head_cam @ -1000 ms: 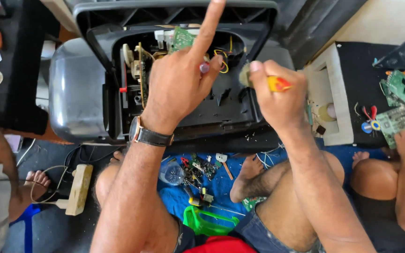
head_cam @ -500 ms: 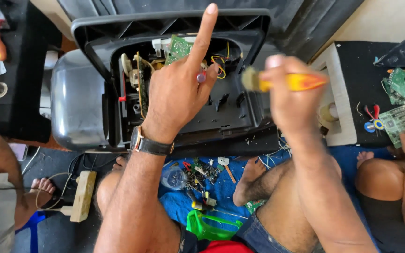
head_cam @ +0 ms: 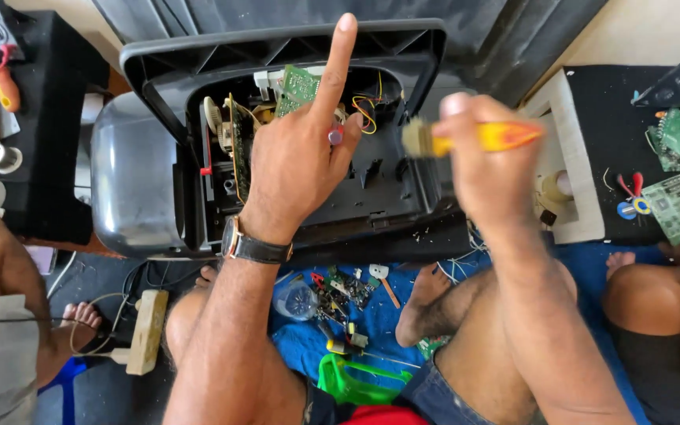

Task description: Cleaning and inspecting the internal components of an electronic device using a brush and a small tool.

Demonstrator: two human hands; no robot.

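Two hands were up over the opened black plastic appliance housing [head_cam: 277, 55], which lay on its side on the floor between the person's knees, its grey rounded shell [head_cam: 131, 173] to the left. The left hand [head_cam: 293, 165] pointed its index finger straight up while the other fingers curled shut, pinching a small pinkish part [head_cam: 335, 135] against the thumb. The right hand [head_cam: 485, 169] was closed around a yellow-and-orange plastic-handled screwdriver [head_cam: 478, 138], held level and blurred. Inside the housing, green circuit boards [head_cam: 297, 86] stood among thin yellow and red wires [head_cam: 367, 106]. Those looked fragile and best left untouched; the stiff ribbed frame seemed the safer place to take hold, and the whole unit looked bulky and fairly heavy. The screwdriver appeared light, rigid and easy to hold by its handle.
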